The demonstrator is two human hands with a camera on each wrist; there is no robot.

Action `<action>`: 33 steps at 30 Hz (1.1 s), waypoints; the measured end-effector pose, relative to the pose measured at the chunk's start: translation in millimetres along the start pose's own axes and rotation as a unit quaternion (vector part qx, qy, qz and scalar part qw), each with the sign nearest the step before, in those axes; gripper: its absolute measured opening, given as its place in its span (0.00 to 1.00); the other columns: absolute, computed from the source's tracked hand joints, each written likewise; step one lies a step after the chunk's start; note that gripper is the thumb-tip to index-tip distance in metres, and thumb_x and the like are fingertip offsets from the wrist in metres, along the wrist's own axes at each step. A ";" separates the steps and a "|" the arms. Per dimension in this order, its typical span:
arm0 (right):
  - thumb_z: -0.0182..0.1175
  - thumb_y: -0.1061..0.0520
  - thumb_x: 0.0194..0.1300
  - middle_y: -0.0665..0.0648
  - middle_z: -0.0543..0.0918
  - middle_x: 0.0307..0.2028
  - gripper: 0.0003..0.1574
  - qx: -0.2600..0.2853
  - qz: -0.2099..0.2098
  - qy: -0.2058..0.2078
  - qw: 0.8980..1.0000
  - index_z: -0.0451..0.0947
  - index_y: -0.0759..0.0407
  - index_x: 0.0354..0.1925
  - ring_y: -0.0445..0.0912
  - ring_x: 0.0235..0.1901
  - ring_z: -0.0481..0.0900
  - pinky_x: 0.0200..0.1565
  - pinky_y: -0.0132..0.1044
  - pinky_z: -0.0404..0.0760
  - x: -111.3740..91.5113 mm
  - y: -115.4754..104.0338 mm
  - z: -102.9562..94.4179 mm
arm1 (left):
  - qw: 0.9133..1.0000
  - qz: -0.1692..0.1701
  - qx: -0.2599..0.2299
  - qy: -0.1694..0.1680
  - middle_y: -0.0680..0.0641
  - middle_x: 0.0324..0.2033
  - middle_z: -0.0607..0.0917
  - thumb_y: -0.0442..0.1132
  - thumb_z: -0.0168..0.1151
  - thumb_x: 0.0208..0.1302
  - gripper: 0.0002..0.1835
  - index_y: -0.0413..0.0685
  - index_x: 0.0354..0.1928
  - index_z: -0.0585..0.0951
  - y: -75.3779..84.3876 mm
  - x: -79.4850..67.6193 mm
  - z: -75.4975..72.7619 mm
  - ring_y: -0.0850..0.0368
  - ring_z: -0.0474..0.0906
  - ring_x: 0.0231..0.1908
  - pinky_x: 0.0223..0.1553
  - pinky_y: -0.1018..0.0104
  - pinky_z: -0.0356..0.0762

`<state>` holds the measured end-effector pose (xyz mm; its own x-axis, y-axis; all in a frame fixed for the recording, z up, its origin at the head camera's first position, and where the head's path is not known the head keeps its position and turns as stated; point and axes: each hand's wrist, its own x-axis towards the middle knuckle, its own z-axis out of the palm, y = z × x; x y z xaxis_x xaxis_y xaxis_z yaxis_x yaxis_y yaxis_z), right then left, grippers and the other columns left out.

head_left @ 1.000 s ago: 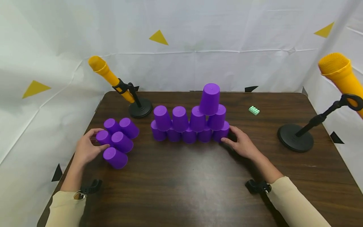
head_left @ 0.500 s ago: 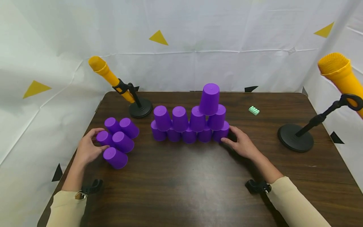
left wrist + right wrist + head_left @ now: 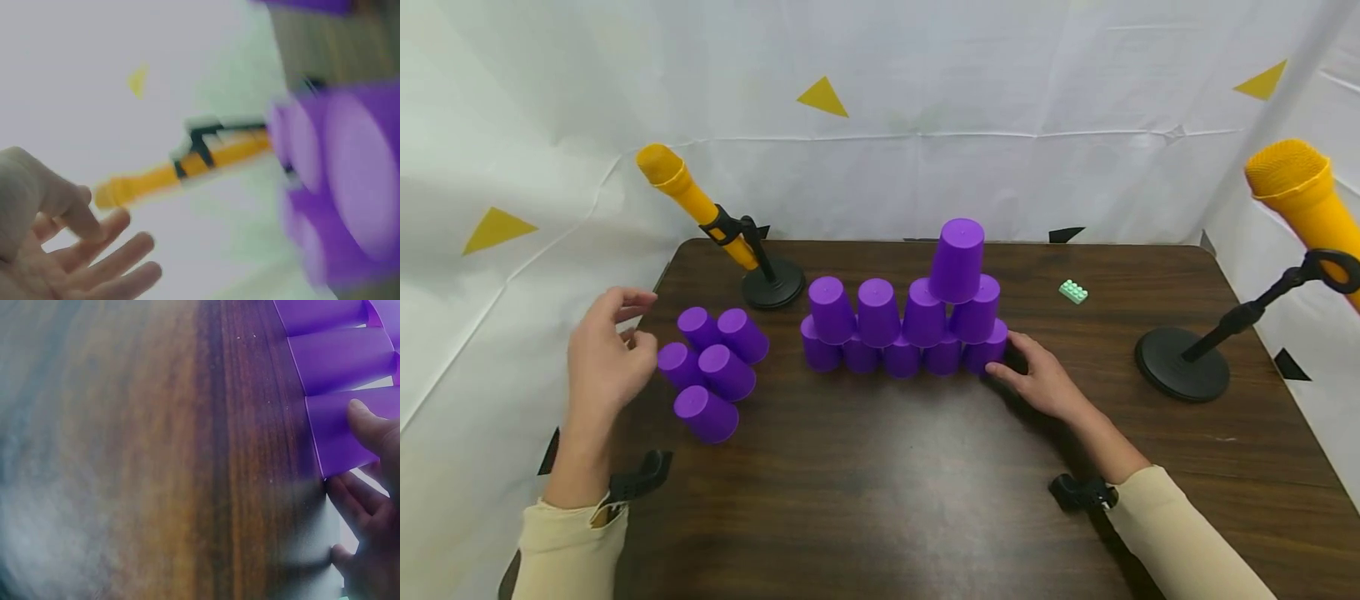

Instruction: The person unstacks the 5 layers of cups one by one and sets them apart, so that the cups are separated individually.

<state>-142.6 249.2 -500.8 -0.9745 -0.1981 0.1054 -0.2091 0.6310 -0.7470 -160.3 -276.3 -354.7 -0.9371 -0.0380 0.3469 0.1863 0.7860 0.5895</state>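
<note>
Purple cups stand upside down in a wall on the table: a bottom row of several cups (image 3: pixel 901 358), a second row of several cups (image 3: pixel 877 315), and one top cup (image 3: pixel 957 262) over the right side. My right hand (image 3: pixel 1037 375) holds the rightmost bottom cup (image 3: pixel 337 437), its thumb on the front and its fingers at the outer side. To the left, several loose upside-down cups (image 3: pixel 706 414) stand in a close cluster. My left hand (image 3: pixel 606 358) is raised at the cluster's left, fingers loosely bent, holding nothing; the left wrist view is blurred.
A yellow microphone (image 3: pixel 681 187) on a black stand (image 3: pixel 772 285) is behind the cluster. Another yellow microphone (image 3: pixel 1296 187) on a black stand (image 3: pixel 1182 364) is at the right. A small green toy brick (image 3: pixel 1073 291) lies behind the wall. White sheeting (image 3: pixel 917 183) borders the table (image 3: pixel 880 492).
My left hand has come away from the cluster's left cup and moved up and left. The cups keep their arrangement, and my right hand stays on the end cup.
</note>
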 end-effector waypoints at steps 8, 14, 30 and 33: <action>0.65 0.51 0.66 0.67 0.71 0.64 0.40 -0.001 0.000 -0.003 1.000 0.64 0.64 0.69 0.61 0.64 0.67 0.64 0.60 0.62 0.3 1.0 -0.7 | 0.976 0.146 -0.151 0.048 0.50 0.48 0.81 0.20 0.52 0.58 0.20 0.42 0.50 0.81 83.4 7.7 31.4 0.57 0.77 0.53 0.50 0.56 0.80; 0.65 0.52 0.66 0.68 0.71 0.63 0.39 0.002 0.001 -0.005 1.000 0.64 0.64 0.69 0.62 0.64 0.67 0.64 0.60 0.62 0.5 -1.0 -1.8 | 0.956 0.242 -0.162 -0.031 0.49 0.51 0.80 0.25 0.58 0.61 0.19 0.45 0.54 0.78 126.0 12.1 76.8 0.55 0.77 0.53 0.49 0.50 0.80; 0.65 0.52 0.66 0.68 0.73 0.62 0.37 0.007 -0.007 0.003 1.000 0.65 0.64 0.68 0.62 0.63 0.69 0.64 0.60 0.63 -0.4 0.0 -1.0 | 0.958 0.241 -0.132 -0.079 0.45 0.66 0.69 0.49 0.66 0.64 0.41 0.51 0.75 0.59 210.0 18.6 170.8 0.51 0.76 0.54 0.43 0.59 0.79; 0.65 0.53 0.66 0.68 0.73 0.62 0.37 0.004 -0.004 0.005 1.000 0.65 0.64 0.68 0.62 0.63 0.69 0.64 0.60 0.63 -0.8 1.3 -1.1 | 0.958 0.240 -0.144 -0.065 0.45 0.65 0.70 0.52 0.66 0.64 0.42 0.51 0.75 0.59 216.3 18.2 183.5 0.51 0.78 0.51 0.39 0.60 0.80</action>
<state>-142.2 251.0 -501.1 -0.9734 -0.1958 0.1186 -0.2170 0.6239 -0.7508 -191.2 6.3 -354.7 -0.7490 0.3760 0.5455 0.6604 0.4907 0.5684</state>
